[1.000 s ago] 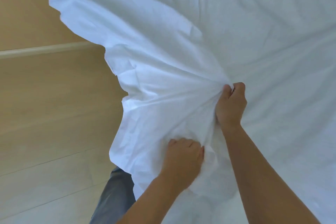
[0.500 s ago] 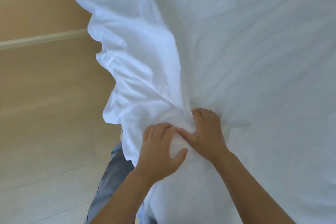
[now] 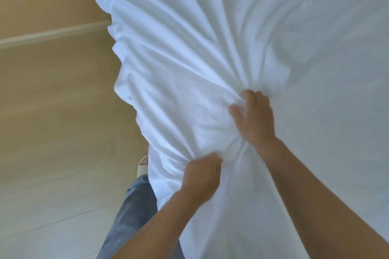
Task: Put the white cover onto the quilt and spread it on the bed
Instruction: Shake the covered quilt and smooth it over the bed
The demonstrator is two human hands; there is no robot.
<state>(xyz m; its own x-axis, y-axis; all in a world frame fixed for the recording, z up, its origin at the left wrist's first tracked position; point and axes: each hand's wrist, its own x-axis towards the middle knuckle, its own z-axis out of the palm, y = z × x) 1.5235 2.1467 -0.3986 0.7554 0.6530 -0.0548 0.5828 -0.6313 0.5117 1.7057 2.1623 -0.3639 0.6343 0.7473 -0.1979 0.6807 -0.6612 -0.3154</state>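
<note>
The white cover fills most of the head view, spread over the bed with its left edge hanging in ruffled folds. Deep creases run toward both hands. My left hand grips a bunch of the cover near its lower edge, fingers curled into the cloth. Above and to the right of it, my right hand grips another gathered fold, its fingers dug in. The quilt cannot be told apart from the cover; it is hidden under the white cloth.
Pale wooden floor lies to the left of the bed, with a skirting board and beige wall behind. My jeans leg and a slippered foot stand beside the hanging edge.
My hands have moved apart: the right one went up and right, the left stayed low. The cover is pulled tighter, with creases fanning out from both grips.
</note>
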